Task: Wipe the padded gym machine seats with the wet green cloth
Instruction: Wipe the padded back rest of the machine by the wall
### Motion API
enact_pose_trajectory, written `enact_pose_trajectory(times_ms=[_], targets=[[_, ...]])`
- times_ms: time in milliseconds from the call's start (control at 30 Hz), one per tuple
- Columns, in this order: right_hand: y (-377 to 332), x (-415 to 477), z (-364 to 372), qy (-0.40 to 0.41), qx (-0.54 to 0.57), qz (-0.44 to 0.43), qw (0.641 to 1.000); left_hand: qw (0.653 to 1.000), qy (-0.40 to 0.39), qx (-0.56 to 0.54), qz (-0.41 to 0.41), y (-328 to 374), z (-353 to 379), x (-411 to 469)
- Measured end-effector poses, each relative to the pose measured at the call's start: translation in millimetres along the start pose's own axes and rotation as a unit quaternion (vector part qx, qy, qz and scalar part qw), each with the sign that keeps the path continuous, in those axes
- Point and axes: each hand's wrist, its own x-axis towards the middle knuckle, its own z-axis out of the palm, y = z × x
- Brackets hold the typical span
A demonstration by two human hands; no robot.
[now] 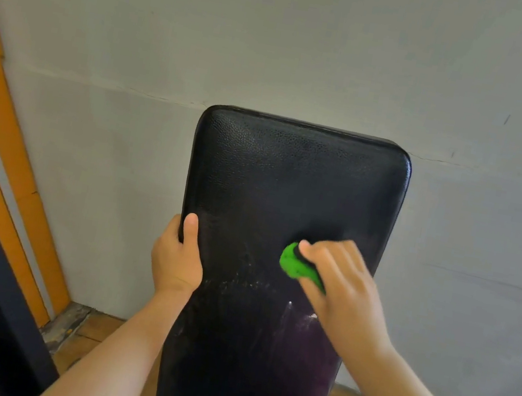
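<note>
Green cloth at mid-pad, most of the seat above it

The right hand (338,286) held the bunched green cloth (293,263) in curled fingers, pressed to the padded seat (289,185). The left hand (177,256) gripped the seat's 9 o'clock edge, thumb on its face. The seat's long axis ran 6 to 12 — the stretch probably left to wipe lay toward 12 o'clock from the cloth.

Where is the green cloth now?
In the head view, the green cloth sits under the right hand on the black padded seat, right of centre, opposite the left hand.
</note>
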Motion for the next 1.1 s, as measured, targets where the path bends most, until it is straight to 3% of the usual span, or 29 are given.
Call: enact_pose_trajectory(times_ms=[167,300,533,633,933,1100], targets=[[9.1,-6.5,-7.7,-0.054,-0.015,-0.048,0.997,1.000,0.001,-0.003,-0.013,1.7,-0.2,-1.2],[22.5,30.5,-31.3,0.008,0.008,-0.026,1.000,1.000,0.001,-0.008,-0.001,2.5,-0.6,-2.2],[42.9,56.7,-54.4,0.149,-0.010,0.105,0.983,1.000,0.005,-0.015,0.008,4.3,0.0,-3.9],[33.6,28.9,-38.6,0.123,0.003,0.093,0.988,1.000,0.007,-0.015,0.003,3.7,0.7,-3.7],[28.1,-36.9,-24.9,-0.057,0.006,0.031,0.998,1.000,0.016,-0.017,0.001,3.1,1.2,-4.0],[44.3,0.4,-43.2,0.003,0.039,0.062,0.997,1.000,0.007,-0.017,0.004,2.1,0.4,-2.4]])
